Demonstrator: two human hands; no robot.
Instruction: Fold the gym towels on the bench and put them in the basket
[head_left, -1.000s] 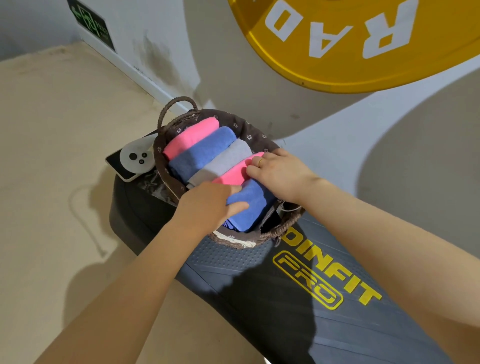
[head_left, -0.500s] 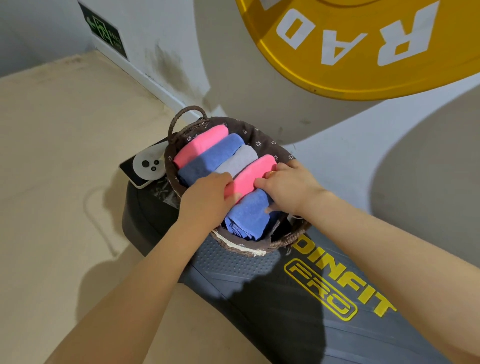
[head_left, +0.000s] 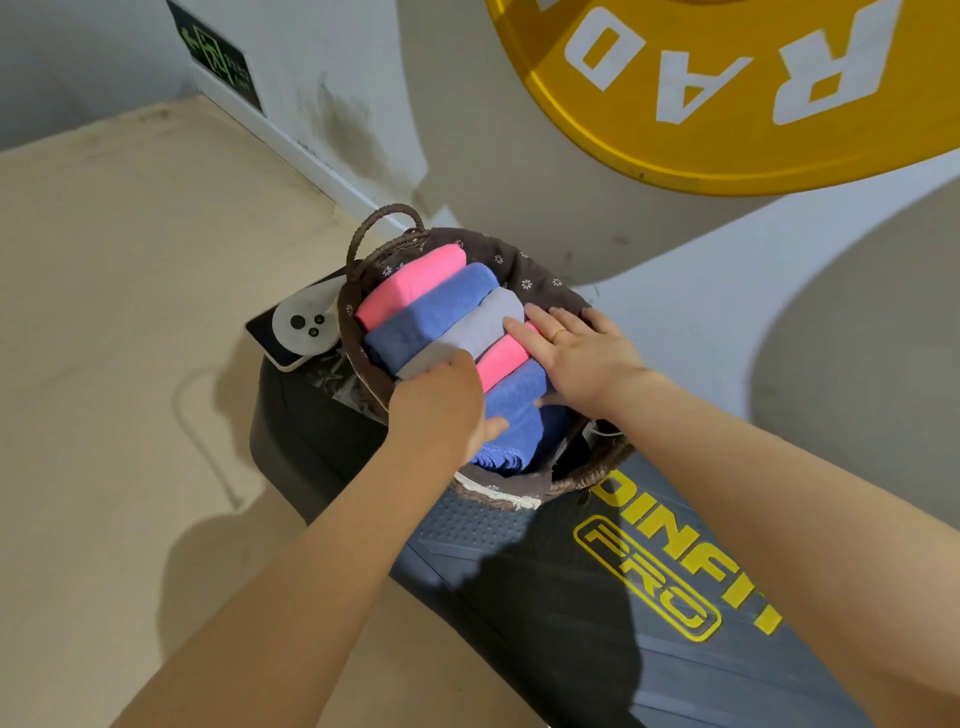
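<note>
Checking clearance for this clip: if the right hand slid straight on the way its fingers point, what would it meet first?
The right hand points up-left along the row, so probably the grey towel at its fingertips, then the blue towel; depth is uncertain.

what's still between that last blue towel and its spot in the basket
Nothing visible: the near blue towel already lies in the basket beside the pink towel, with the left hand and right hand on top.

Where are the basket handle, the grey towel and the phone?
basket handle (head_left: 375, 224): head view, top of the woven loop.
grey towel (head_left: 485, 325): head view, middle of its visible fold.
phone (head_left: 297, 325): head view, white camera disc on its back.
</note>
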